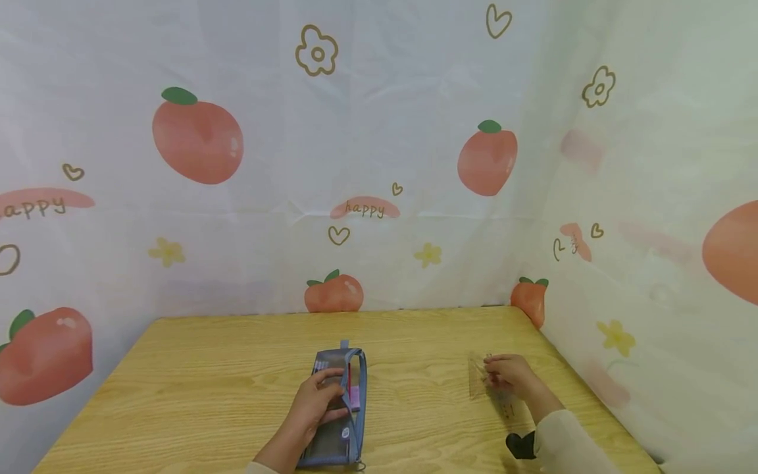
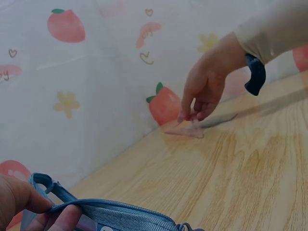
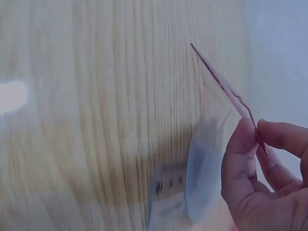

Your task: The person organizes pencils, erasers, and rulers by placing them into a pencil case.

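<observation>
A blue pencil case (image 1: 331, 441) with see-through dark sides lies on the table, its zip side gaping. Inside it show a red stick-like item (image 1: 349, 375) and a pink item (image 1: 354, 398). My left hand (image 1: 316, 405) pinches the case's zip edge, as the left wrist view shows with the blue edge (image 2: 125, 211) between fingers. Over to the right, my right hand (image 1: 512, 375) pinches a clear, pinkish set square (image 1: 476, 378) by one edge between thumb and fingers. In the right wrist view the set square (image 3: 219, 79) appears nearly edge-on, above the tabletop.
Beneath the right hand lies a clear flat item with printed marks (image 3: 168, 199), its kind unclear. A dark band (image 1: 521, 446) is on the right wrist. The wooden table (image 1: 177, 395) meets a fruit-printed curtain (image 1: 266, 250) at its back and right.
</observation>
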`<state>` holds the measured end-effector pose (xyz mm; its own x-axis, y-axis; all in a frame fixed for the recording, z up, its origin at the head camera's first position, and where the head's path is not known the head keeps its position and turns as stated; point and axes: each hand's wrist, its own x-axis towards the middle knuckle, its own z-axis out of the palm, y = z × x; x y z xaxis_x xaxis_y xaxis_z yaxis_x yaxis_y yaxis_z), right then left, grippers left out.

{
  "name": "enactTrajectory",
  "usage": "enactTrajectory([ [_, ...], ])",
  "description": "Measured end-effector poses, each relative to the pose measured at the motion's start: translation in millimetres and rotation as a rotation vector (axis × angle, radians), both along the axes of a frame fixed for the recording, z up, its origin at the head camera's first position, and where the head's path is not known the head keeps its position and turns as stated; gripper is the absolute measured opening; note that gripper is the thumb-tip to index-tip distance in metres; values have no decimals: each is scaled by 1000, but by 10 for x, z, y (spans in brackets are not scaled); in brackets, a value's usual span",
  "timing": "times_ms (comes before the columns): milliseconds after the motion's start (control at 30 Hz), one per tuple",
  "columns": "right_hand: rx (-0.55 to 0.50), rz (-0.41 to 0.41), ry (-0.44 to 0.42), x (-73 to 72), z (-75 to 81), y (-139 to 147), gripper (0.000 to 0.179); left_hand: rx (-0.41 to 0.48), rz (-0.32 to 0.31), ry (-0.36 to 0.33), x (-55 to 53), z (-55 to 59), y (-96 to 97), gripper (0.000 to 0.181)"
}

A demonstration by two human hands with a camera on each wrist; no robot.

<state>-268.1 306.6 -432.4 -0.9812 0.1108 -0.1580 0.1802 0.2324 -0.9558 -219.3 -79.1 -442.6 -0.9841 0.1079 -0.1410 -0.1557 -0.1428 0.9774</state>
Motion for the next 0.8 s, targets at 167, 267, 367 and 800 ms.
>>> enactTrajectory([
  [167,-118,73,3,-10,-30,-174,38,-1,1,-4,0,-3,0,47],
  [267,-187,133,-6,-23,-38,-273,41,3,3,-7,1,3,-1,47],
  [367,-201,178,-10,-26,-48,-366,43,3,4,-9,3,9,-1,47],
  [800,-183,202,-10,4,-120,-787,43,10,6,-16,-21,-10,-10,47],
])
